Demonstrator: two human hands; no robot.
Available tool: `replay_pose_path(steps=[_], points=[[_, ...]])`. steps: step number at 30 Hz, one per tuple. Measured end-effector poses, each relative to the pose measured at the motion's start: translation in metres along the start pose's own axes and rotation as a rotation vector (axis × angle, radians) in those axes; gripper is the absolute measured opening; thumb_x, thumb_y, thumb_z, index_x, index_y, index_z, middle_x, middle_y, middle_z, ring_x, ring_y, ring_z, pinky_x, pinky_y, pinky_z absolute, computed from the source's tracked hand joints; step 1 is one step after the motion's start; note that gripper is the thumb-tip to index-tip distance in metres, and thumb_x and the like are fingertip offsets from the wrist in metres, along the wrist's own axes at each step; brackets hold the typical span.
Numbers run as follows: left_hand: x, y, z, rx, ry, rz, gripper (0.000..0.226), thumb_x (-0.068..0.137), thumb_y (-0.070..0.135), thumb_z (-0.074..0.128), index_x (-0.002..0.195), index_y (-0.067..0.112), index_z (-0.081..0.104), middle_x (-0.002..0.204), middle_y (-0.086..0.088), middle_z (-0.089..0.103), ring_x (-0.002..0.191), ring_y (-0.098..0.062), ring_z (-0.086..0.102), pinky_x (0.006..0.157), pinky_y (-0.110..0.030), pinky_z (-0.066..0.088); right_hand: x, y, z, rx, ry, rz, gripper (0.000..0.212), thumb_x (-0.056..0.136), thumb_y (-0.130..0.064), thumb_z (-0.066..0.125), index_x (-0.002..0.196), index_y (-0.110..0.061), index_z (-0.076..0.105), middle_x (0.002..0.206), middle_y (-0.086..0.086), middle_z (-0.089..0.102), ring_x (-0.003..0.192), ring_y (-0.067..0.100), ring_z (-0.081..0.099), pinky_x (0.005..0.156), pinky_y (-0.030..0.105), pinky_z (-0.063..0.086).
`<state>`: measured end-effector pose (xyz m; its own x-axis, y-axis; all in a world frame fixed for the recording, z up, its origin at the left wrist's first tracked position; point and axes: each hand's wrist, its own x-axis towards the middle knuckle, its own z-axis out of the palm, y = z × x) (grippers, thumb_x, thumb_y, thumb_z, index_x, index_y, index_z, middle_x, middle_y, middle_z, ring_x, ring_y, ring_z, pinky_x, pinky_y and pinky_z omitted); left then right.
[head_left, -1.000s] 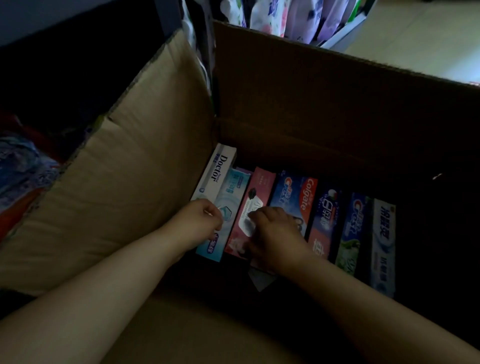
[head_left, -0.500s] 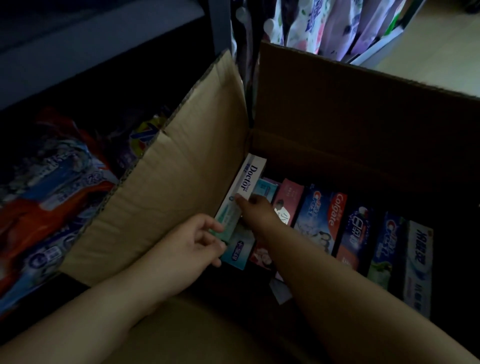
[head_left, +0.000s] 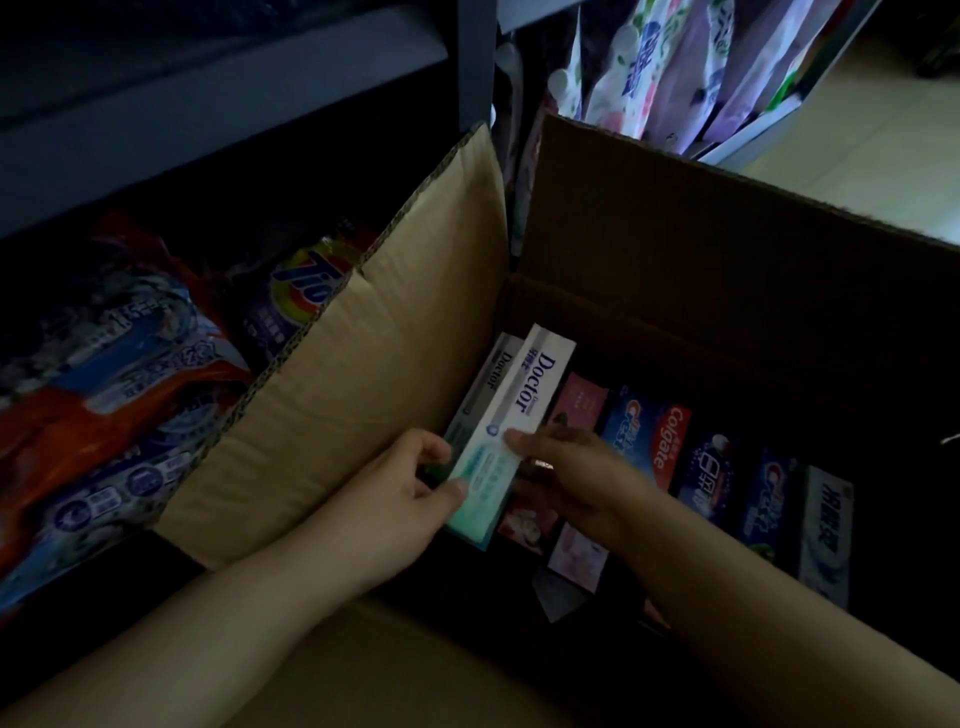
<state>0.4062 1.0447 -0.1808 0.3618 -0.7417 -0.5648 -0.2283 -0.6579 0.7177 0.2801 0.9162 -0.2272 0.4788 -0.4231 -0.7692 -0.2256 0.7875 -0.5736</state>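
An open cardboard box (head_left: 675, 270) holds a row of toothpaste cartons lying side by side. A white and green carton marked "Doctor" (head_left: 524, 410) is tilted up at the box's left end, above a second "Doctor" carton (head_left: 496, 371) against the left wall. My left hand (head_left: 400, 499) grips the raised carton's near end, thumb on top. My right hand (head_left: 576, 467) pinches its right edge around the middle. To the right lie a pink carton (head_left: 576, 405), a Crest/Colgate carton (head_left: 649, 436), and several more blue and white ones (head_left: 769, 499).
The box's left flap (head_left: 374, 374) stands up between the box and a dark shelf. Detergent bags (head_left: 104, 395), one marked Tide (head_left: 306, 296), lie on that shelf. Flowered purple packs (head_left: 675, 67) stand behind the box. Pale floor (head_left: 857, 171) shows at the upper right.
My hands left the teal and pink cartons and took hold of the white "Doctor" carton, which has lifted up, uncovering a second one beneath. The view has swung left.
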Motion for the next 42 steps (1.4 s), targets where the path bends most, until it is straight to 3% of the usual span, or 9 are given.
replay_pose_path(steps=[3,7,14,18,23,28,32,37,42], points=[[0.001,0.003,0.004,0.053,0.018,-0.002,0.026,0.092,0.04,0.053,0.112,0.03,0.041,0.105,0.009,0.056,0.088,-0.003,0.057,0.067,-0.02,0.049,-0.026,0.0,-0.003,0.054,-0.081,-0.006,0.013,0.088,0.002,0.06,0.1,0.001,0.062,0.091,0.012,0.075,0.084,0.023,0.073,0.072,0.034,0.061],[-0.003,0.007,0.003,-0.009,-0.058,-0.033,0.025,0.088,0.044,0.056,0.105,0.026,0.056,0.093,0.009,0.067,0.074,0.0,0.065,0.055,-0.014,0.048,-0.046,-0.003,0.001,0.052,-0.197,-0.043,0.01,0.09,-0.002,0.057,0.098,-0.001,0.062,0.09,0.01,0.075,0.085,0.022,0.073,0.076,0.033,0.06],[-0.019,0.01,-0.012,-0.289,-0.012,-0.11,0.032,0.081,0.042,0.06,0.103,0.019,0.059,0.094,-0.002,0.073,0.082,-0.013,0.07,0.064,-0.025,0.052,-0.046,-0.003,0.003,-0.121,-0.142,-0.17,0.017,0.093,-0.023,0.057,0.106,-0.015,0.063,0.107,0.008,0.071,0.099,0.018,0.068,0.088,0.029,0.056],[-0.022,0.011,-0.013,-0.36,-0.003,-0.132,0.033,0.08,0.045,0.055,0.105,0.024,0.059,0.096,-0.001,0.072,0.092,-0.018,0.067,0.075,-0.033,0.052,-0.044,-0.008,-0.009,-0.078,-0.076,-0.156,0.031,0.096,-0.034,0.049,0.117,-0.012,0.059,0.108,0.011,0.069,0.092,0.018,0.067,0.078,0.026,0.055],[-0.02,0.016,0.0,-0.345,-0.153,-0.2,0.021,0.09,0.036,0.053,0.105,0.023,0.058,0.091,-0.002,0.073,0.083,-0.014,0.07,0.066,-0.027,0.051,-0.05,-0.007,-0.009,-0.008,-0.131,-0.167,0.027,0.093,-0.032,0.055,0.115,-0.017,0.058,0.096,0.007,0.074,0.089,0.021,0.072,0.072,0.03,0.057],[-0.016,0.028,0.007,0.109,-0.3,-0.106,0.042,0.09,0.043,0.053,0.123,0.017,0.049,0.097,0.01,0.064,0.081,0.0,0.062,0.066,-0.015,0.047,-0.051,-0.011,-0.026,-0.069,0.013,-0.177,0.012,0.098,-0.017,0.05,0.105,-0.013,0.058,0.087,0.005,0.071,0.077,0.018,0.07,0.067,0.029,0.058],[-0.015,0.062,0.005,0.415,-0.249,-0.055,0.043,0.093,0.042,0.052,0.132,0.027,0.042,0.107,0.01,0.059,0.092,-0.004,0.059,0.074,-0.018,0.048,-0.042,-0.018,-0.061,-0.151,0.18,-0.218,0.023,0.1,-0.019,0.047,0.122,-0.015,0.053,0.108,0.006,0.065,0.086,0.017,0.067,0.063,0.027,0.054],[0.002,0.081,0.036,0.266,-0.133,-0.129,0.019,0.094,0.028,0.056,0.112,0.023,0.052,0.104,-0.004,0.066,0.091,-0.018,0.066,0.071,-0.028,0.053,-0.031,-0.008,-0.09,-0.271,0.337,-0.242,0.032,0.098,-0.017,0.052,0.13,-0.017,0.051,0.126,0.004,0.06,0.101,0.022,0.064,0.085,0.04,0.054],[0.005,0.051,0.043,0.079,-0.126,-0.168,0.004,0.095,0.019,0.054,0.098,0.021,0.054,0.097,-0.005,0.066,0.073,-0.012,0.061,0.056,-0.02,0.046,-0.024,0.011,-0.109,-0.328,0.425,-0.202,0.035,0.096,-0.022,0.056,0.13,-0.015,0.055,0.127,0.004,0.061,0.11,0.023,0.061,0.099,0.041,0.048]])
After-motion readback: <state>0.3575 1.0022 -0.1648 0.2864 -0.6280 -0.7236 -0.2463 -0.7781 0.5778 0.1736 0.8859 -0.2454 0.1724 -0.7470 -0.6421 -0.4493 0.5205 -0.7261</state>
